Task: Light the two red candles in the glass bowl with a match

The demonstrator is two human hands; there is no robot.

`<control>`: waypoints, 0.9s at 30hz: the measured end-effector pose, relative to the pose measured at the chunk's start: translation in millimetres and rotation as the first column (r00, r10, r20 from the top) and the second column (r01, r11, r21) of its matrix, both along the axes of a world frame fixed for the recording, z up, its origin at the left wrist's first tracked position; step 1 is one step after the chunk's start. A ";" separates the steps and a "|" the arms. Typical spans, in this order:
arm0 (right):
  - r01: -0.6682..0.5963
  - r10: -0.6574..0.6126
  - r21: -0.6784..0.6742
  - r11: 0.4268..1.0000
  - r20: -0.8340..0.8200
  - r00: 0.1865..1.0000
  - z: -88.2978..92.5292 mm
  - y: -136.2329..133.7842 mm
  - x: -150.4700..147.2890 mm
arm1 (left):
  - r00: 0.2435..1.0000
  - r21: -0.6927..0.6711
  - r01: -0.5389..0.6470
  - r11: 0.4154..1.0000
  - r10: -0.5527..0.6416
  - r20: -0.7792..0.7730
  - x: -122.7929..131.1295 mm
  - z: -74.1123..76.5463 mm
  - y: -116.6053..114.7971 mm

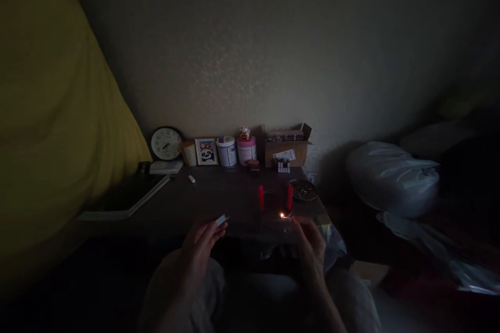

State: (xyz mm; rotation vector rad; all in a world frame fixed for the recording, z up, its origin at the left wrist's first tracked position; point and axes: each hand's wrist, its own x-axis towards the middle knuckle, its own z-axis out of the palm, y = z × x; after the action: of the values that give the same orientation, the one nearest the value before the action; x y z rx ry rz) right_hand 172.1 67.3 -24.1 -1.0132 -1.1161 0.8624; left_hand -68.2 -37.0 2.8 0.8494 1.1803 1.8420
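My right hand (pixel 310 242) pinches a burning match (pixel 286 217), its small flame pointing left, near the front edge of the dark table (pixel 226 192). Just beyond the flame stand two upright red candles, the left candle (pixel 261 198) and the right candle (pixel 289 197); no flame shows on either wick. Between the fingers of my left hand (pixel 201 244) is a small white matchbox (pixel 221 220), held at the table's front edge well to the left of the candles. Dim light hides finer detail of both hands.
Along the wall stand a round clock (pixel 166 144), a framed panda picture (pixel 207 151), two canisters (pixel 226 151) and an open cardboard box (pixel 287 151). A round metal tray (pixel 303 190) sits right of the candles. Plastic bags (pixel 390 179) lie at right; yellow cloth (pixel 58 93) hangs at left.
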 end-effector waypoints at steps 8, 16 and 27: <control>0.024 -0.043 0.117 0.993 0.167 0.985 -4.7 13.6 -9.8 | 0.996 -0.028 -0.074 0.997 0.075 0.052 -9.2 0.6 52.2; 0.054 -0.168 0.331 0.942 0.326 0.930 2.4 33.4 -25.5 | 0.999 -0.006 -0.040 0.999 0.040 -0.019 -23.7 -3.3 85.6; 0.104 -0.297 0.459 0.882 0.371 0.880 0.5 48.8 -37.4 | 0.991 0.052 -0.004 0.999 0.011 -0.133 -34.9 23.4 131.6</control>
State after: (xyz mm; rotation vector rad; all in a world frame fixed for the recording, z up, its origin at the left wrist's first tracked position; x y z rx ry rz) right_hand 134.6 116.1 -23.6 -0.9483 -1.4637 0.1919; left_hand -103.1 94.6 26.3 1.0121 1.2243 1.8522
